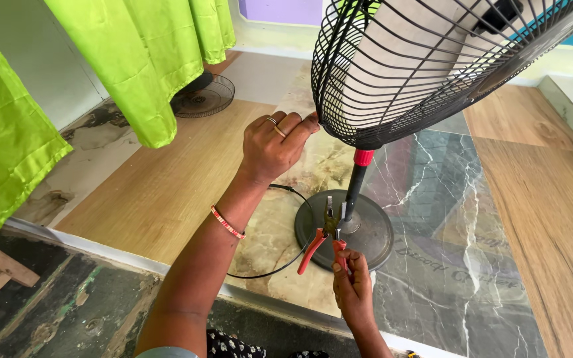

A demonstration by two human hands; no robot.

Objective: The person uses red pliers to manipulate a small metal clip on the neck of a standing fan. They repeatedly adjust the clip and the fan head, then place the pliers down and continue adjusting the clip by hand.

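The pliers (326,232) stand nearly upright in front of the fan's round base (366,232), long axis running up and down: the dark nose points up toward the fan cage (392,99), and the two red handles spread downward, one slanting to the lower left, the other dropping into the right hand (351,282). That hand is closed around the one handle only, fingers curled over it, while the other handle hangs free, so the pliers sit partly open. The left hand (273,142) reaches up to the lower left rim of the black wire cage, fingers bent and pinched on the wires at the edge; it wears a ring, and a red beaded bracelet (227,222) sits on the wrist. The cage tilts forward above the black pole with its red collar (363,157), which rises from the base on the marble-patterned floor (445,199). A black cable (280,265) loops from the base toward the left forearm. A second loose fan grille (204,96) lies on the floor well apart at the upper left, partly under bright green curtains (141,53). To the right of the base the floor lies open; to the left the curtains hang close to the left arm.
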